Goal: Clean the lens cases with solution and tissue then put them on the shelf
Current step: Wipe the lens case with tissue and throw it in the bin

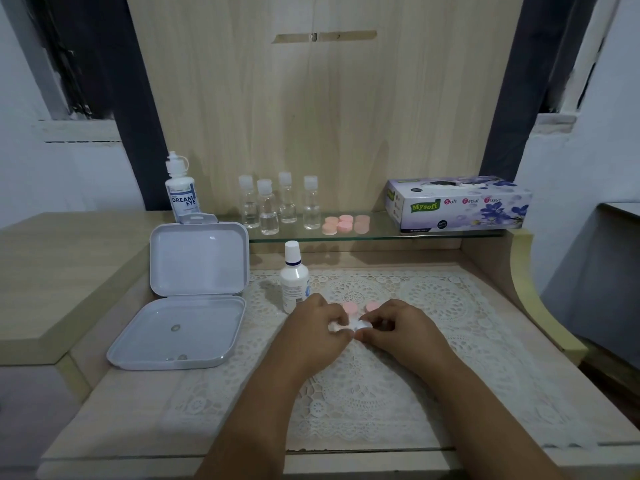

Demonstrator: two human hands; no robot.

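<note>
A person's two bare hands meet over a white lace mat (433, 323) on a wooden dressing table. Between them sits one white lens case (351, 325), near the middle of the mat: the left hand (317, 332) pinches its left end with curled fingers and thumb, and the right hand (403, 329) pinches its right cup the same way. Two pink caps (349, 308) lie on the mat just behind the hands, side by side. One white solution bottle (294, 277) stands upright at the mat's back left, close to the left hand. Left of the mat, one grey hinged box (180, 327) lies open. Behind and above the mat, a glass shelf (381, 233) holds four small clear bottles (268, 211), a cluster of pink lens cases (344, 224) whose number cannot be counted surely, one tissue box (457, 207) at its right end, and one taller solution bottle (181, 188) at its left end.
</note>
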